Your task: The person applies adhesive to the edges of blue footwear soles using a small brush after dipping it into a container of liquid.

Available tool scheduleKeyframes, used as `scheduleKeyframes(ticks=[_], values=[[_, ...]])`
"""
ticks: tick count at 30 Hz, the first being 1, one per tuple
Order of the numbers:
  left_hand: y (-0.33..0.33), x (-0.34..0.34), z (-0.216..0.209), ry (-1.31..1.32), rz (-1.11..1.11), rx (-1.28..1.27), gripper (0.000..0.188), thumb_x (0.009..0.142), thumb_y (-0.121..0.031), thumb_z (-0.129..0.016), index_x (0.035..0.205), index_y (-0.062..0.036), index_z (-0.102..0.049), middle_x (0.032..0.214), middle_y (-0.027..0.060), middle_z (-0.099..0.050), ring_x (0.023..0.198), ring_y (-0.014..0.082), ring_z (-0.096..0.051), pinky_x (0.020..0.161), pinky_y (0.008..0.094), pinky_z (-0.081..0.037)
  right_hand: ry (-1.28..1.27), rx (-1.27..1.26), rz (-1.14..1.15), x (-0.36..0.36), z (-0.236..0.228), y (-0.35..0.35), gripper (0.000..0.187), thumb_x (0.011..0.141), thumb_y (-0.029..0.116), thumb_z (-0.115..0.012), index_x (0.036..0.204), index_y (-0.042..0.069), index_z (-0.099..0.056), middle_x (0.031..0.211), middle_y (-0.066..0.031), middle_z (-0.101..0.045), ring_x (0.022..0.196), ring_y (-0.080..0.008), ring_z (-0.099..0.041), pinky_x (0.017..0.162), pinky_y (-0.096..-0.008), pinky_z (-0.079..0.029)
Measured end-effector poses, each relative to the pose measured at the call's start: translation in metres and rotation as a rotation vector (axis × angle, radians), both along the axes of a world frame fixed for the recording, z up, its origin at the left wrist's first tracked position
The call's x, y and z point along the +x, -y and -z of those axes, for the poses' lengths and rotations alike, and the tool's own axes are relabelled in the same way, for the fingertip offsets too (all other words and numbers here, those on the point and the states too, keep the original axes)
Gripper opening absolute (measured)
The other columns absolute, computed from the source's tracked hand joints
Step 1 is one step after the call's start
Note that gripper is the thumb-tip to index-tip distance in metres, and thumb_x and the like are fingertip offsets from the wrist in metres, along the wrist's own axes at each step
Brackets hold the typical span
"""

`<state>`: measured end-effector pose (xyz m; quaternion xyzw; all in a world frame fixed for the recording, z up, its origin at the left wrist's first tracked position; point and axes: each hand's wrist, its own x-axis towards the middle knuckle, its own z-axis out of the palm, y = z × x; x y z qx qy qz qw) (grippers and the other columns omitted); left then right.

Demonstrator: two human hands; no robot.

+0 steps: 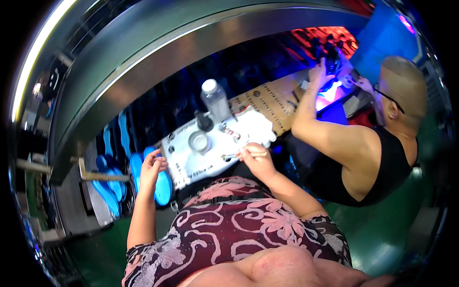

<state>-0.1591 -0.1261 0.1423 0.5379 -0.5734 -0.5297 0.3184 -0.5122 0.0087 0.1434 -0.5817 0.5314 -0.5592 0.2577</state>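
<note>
My right hand is closed round the pale handle of a small brush, whose tip points left over a white-covered work surface. My left hand is raised at that surface's left edge, beside bright blue shoe soles. Its fingers are loosely bent and apart, with nothing seen between them. Ahead of my hands on the white cover stands a small round pot. Just behind it sits a small black object, its details blurred. A translucent bottle with a white cap stands farther back.
More blue soles lie at the left. Printed cardboard extends right from the white cover. A co-worker sits close on my right, hands at a violet-lit spot. A metal beam arches across the far side, above a dark rack.
</note>
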Motion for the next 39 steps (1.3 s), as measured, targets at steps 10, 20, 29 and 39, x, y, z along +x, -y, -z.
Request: scheduleKeyframes(ticks=[10,20,29,39], values=[[-0.046,0.041,0.07,1.054,0.059,0.006,0.045,0.077,-0.024,-0.062,0.117,-0.0056,-0.054,0.103,0.0199,-0.064,0.09,0.0373,-0.063,0.078,0.0445,-0.05,0.202,0.281,-0.115,0.015,-0.008,0.009,0.026,0.095,0.019,-0.053,0.088,-0.002,-0.065,0.079,-0.006,-0.066,0.07,-0.01,-0.058,0.068,-0.0234,-0.046],[-0.034,0.047,0.075,1.308,-0.037,0.041,0.037,0.075,-0.024,-0.059,0.103,-0.0007,-0.062,0.103,0.0201,-0.063,0.09,0.0361,-0.064,0.077,0.0447,-0.052,0.25,0.334,-0.006,0.0,-0.008,0.023,0.028,0.095,0.019,-0.052,0.088,-0.004,-0.066,0.079,-0.0063,-0.064,0.07,-0.0105,-0.057,0.068,-0.0232,-0.045],[-0.062,0.048,0.075,0.626,-0.215,-0.093,0.046,0.08,-0.016,-0.055,0.119,0.004,-0.043,0.073,0.0117,-0.061,0.055,0.0261,-0.058,0.055,0.0396,-0.047,-0.094,0.171,-0.185,0.019,0.011,0.1,0.018,0.09,0.017,-0.06,0.091,0.0,-0.067,0.084,-0.0054,-0.064,0.077,-0.0136,-0.06,0.072,-0.026,-0.046],[-0.085,0.057,0.087,-0.528,-0.32,0.686,0.025,0.082,-0.013,-0.062,0.104,-0.005,-0.053,0.082,0.0006,-0.061,0.054,0.0068,-0.05,0.047,0.0208,-0.039,-0.298,0.232,-0.16,0.038,0.03,0.12,0.017,0.08,0.023,-0.066,0.084,0.007,-0.069,0.077,-0.0084,-0.064,0.066,-0.0203,-0.061,0.062,-0.0297,-0.047]])
